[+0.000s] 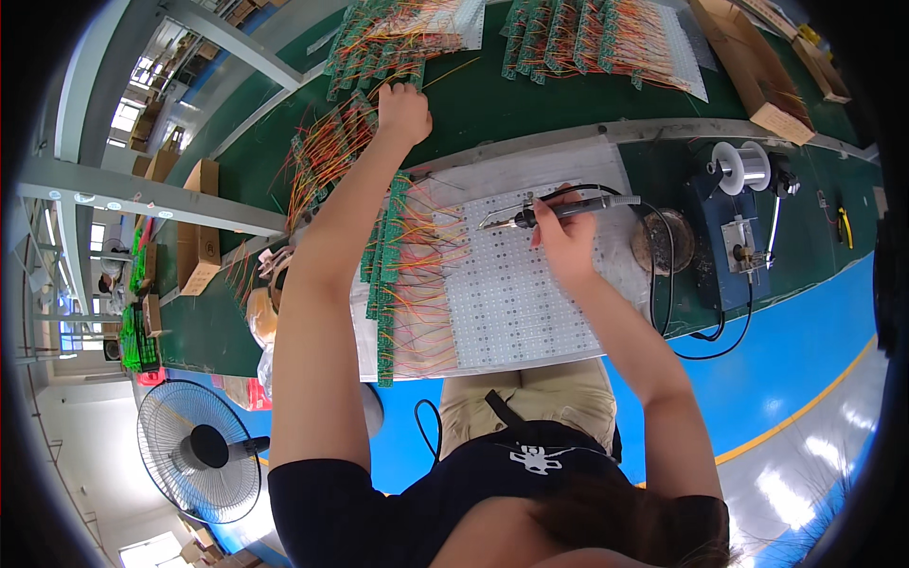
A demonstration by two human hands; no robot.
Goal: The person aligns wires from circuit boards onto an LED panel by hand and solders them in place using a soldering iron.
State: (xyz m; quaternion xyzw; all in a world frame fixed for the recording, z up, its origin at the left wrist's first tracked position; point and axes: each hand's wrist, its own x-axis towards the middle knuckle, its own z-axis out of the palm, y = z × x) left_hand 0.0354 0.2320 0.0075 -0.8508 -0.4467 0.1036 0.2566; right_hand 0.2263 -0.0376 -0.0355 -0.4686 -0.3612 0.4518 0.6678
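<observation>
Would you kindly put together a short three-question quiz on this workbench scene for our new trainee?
1. Which hand holds the soldering iron?
2. True or false: the silver wire spool stands to the right of the white dotted panel.
3. Fill in the blank: the wired circuit boards along the panel's left side are ____ in colour.

Key:
1. The right hand.
2. True.
3. Green.
</observation>
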